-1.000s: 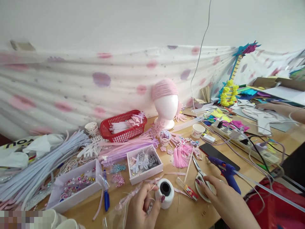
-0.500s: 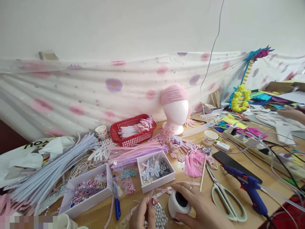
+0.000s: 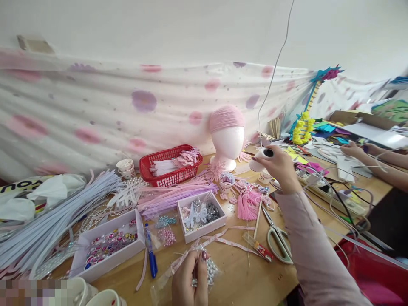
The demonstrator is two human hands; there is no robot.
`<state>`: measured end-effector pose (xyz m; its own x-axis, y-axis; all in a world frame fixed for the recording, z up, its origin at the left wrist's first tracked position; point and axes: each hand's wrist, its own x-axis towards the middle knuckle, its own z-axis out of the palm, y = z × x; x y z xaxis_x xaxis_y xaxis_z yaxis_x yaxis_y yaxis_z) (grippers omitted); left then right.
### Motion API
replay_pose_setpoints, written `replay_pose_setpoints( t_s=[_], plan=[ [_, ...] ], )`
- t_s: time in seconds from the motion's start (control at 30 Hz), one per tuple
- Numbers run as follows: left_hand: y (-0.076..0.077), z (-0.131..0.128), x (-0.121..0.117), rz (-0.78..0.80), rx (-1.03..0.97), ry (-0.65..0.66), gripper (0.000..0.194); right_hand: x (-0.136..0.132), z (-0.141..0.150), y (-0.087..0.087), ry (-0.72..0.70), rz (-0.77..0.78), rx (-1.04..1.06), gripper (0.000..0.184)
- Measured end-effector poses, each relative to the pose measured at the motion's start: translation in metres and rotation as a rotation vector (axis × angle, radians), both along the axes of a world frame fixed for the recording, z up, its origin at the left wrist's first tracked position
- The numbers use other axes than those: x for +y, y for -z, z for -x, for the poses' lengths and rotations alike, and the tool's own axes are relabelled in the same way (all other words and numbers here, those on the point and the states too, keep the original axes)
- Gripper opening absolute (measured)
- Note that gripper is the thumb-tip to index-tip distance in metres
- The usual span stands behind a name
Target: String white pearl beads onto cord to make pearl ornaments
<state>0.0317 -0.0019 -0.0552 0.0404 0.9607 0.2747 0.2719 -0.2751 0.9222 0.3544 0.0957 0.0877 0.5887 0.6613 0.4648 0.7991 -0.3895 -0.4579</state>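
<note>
Two hands fill my feed: the left hand [image 3: 188, 280] pinches a bag of beads [image 3: 211, 270] between thumb and forefinger, low over the table [image 3: 244, 278]; the right hand [image 3: 282, 168] grips a white spool [image 3: 260, 153], held out to the right of the foam head [image 3: 228, 143]. I see scissors [image 3: 276, 239] beside that sleeve [image 3: 314, 242].

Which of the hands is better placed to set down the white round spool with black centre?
The right hand, likely: it grips the spool, while the left hand holds a clear plastic bag of silver beads.
</note>
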Motion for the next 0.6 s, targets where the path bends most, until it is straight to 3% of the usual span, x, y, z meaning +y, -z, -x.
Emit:
replay_pose_setpoints(
  t_s=[0.17,0.37,0.5,0.6],
  plan=[
    [0.004,0.001,0.003,-0.001,0.007,0.02,0.055,0.057,-0.033,0.035,-0.028,0.206,0.044,0.03],
    [0.012,-0.001,0.005,-0.027,0.032,0.012,0.051,0.065,-0.045,0.065,-0.032,0.31,0.079,0.034],
    [0.013,-0.002,0.004,-0.009,0.035,0.044,0.048,0.062,-0.041,0.068,-0.013,0.259,0.096,0.034],
    [0.013,-0.002,0.004,-0.007,0.04,0.055,0.048,0.051,-0.029,0.055,0.015,0.137,0.086,0.035]
  ],
)
